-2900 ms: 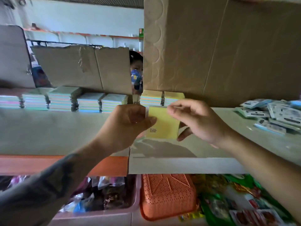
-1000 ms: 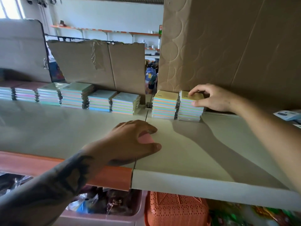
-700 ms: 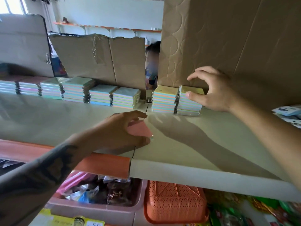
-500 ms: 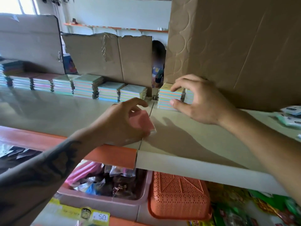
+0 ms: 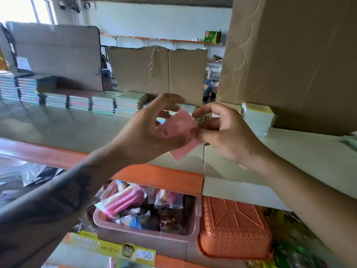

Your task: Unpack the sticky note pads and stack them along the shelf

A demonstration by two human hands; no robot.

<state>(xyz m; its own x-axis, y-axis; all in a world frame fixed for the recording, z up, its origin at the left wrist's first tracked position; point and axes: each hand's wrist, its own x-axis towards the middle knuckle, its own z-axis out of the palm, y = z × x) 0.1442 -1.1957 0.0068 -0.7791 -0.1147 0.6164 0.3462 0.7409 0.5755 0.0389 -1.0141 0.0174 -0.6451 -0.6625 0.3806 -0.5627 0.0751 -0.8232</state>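
**A pink pad between two hands, above the shelf edge**

From the head camera we see the pink sticky note pad (image 5: 180, 130) held in the air between both hands, just above the front of the shelf (image 5: 289, 151); the left hand (image 5: 146, 134) curls around its left side with thumb and fingers, and the right hand (image 5: 226, 132) pinches its right edge between thumb and forefinger, the other fingers loosely bent; whether a clear wrapper covers the pad we cannot tell, though a faint sheen near the right fingertips suggests film.

We judge the pad light and small, stiff enough across its face yet flexible at the corners; any film would be slippery, so we would hold it by opposite edges and peel from a corner or seam; nothing about it looks fragile beyond bending a corner.

The shelf is a pale, smooth, flat board; a row of stacked pads (image 5: 104, 104) runs along its back, with another stack (image 5: 257, 118) at the right beside a big cardboard box (image 5: 293, 60); cardboard sheets (image 5: 156, 70) stand behind the row; below we see a pink bin (image 5: 146, 235) of wrapped goods and an orange basket (image 5: 231, 227).
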